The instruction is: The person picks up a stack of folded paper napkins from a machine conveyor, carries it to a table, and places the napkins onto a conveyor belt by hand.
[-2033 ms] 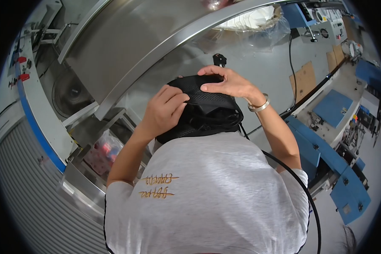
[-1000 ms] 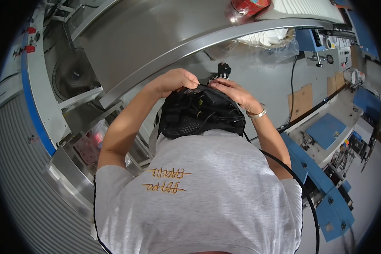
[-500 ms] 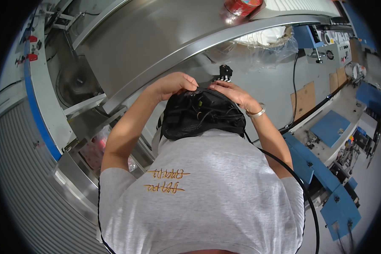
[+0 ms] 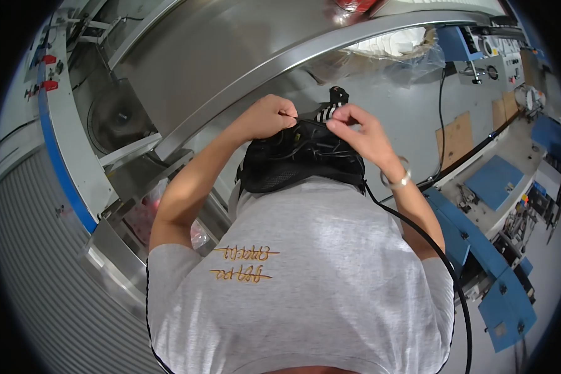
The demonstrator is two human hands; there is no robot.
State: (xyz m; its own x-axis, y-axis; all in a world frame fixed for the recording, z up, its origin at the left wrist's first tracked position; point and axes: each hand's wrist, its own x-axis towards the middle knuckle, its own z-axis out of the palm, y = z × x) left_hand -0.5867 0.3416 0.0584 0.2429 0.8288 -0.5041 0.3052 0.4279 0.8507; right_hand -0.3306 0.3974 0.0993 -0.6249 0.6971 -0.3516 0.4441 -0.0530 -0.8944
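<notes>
A black waist bag [image 4: 302, 159] with a mesh patch and thin cables sits against the front of my grey shirt. At its upper left edge, the fingers of my left hand [image 4: 273, 117] are pinched on the bag's rim. My right hand [image 4: 364, 132], with a silver bracelet [image 4: 400, 174] at the wrist, is at the bag's upper right edge. Its thumb and curled fingers come close together, and whatever lies between their tips is too small to make out. Just beyond the bag, a black-and-white striped shoe [image 4: 330, 111] shows on the floor.
A steel table [image 4: 230, 56] with a raised rim stands in front, a red tin [image 4: 355, 5] at its far edge. A plastic-lined container [image 4: 411, 65] holds white pieces. Blue cabinets [image 4: 508, 305] and a tool bench are on the right. A black cable [image 4: 439, 249] runs past my right side.
My right hand has lifted from lying along the bag's top edge, its fingers now curled toward the thumb. My left hand has risen slightly and still pinches the rim.
</notes>
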